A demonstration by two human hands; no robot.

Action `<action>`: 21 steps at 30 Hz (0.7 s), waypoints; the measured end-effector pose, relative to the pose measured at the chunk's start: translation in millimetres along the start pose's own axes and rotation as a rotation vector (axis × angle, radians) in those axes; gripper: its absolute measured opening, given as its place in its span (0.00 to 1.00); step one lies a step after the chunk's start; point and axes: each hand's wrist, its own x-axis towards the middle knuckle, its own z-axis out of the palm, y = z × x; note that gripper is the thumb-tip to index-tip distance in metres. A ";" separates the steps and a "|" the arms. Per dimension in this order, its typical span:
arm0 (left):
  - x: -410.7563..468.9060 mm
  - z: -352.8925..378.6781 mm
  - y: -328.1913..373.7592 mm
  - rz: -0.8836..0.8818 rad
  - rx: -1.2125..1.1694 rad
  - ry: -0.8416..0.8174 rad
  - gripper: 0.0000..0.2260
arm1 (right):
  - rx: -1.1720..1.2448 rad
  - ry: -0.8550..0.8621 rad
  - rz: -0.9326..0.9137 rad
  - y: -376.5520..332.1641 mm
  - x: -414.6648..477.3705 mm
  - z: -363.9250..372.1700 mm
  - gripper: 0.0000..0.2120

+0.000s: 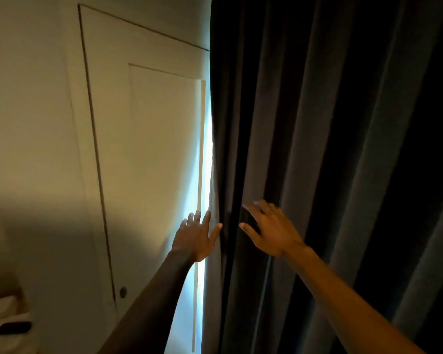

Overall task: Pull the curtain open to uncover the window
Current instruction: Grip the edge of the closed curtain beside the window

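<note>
Across the right half hangs a dark pleated curtain (330,149), covering all but a bright sliver of window (207,175) at its left edge. Left hand (196,237), fingers spread, reaches that edge; right hand (271,229), fingers splayed, nears the folds. White panelled wall (138,149) leftward.

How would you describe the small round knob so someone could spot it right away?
Start at the dark curtain filling the right side, then move left across the bright gap to the pale wall panel. Near that panel's lower left edge sits the knob, the only small dark round thing on the pale surface.
</note>
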 end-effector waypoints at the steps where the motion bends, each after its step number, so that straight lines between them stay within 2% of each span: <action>1: 9.4 2.2 -3.4 -0.002 -0.030 0.031 0.30 | -0.022 0.014 -0.034 -0.9 12.9 0.4 0.30; 3: 39.2 3.5 -13.0 -0.039 -0.137 0.130 0.30 | -0.081 0.061 -0.052 -3.8 47.6 -7.0 0.30; 8: 104.0 19.0 -24.8 -0.009 -0.372 0.217 0.27 | -0.256 0.181 -0.124 -6.7 130.1 -31.2 0.26; 12: 143.5 32.2 -24.4 -0.105 -0.715 0.303 0.27 | -0.358 0.303 -0.173 -12.1 183.0 -55.1 0.25; 15: 161.8 36.9 -19.2 -0.097 -0.948 0.359 0.26 | -0.399 0.375 -0.184 -14.3 202.3 -57.4 0.24; 17: 173.7 41.5 -17.3 -0.154 -1.126 0.302 0.27 | -0.406 0.389 -0.196 -12.5 208.2 -54.8 0.24; 21: 187.8 52.2 -15.9 -0.362 -1.445 0.031 0.31 | -0.403 0.378 -0.183 -6.2 210.1 -51.5 0.24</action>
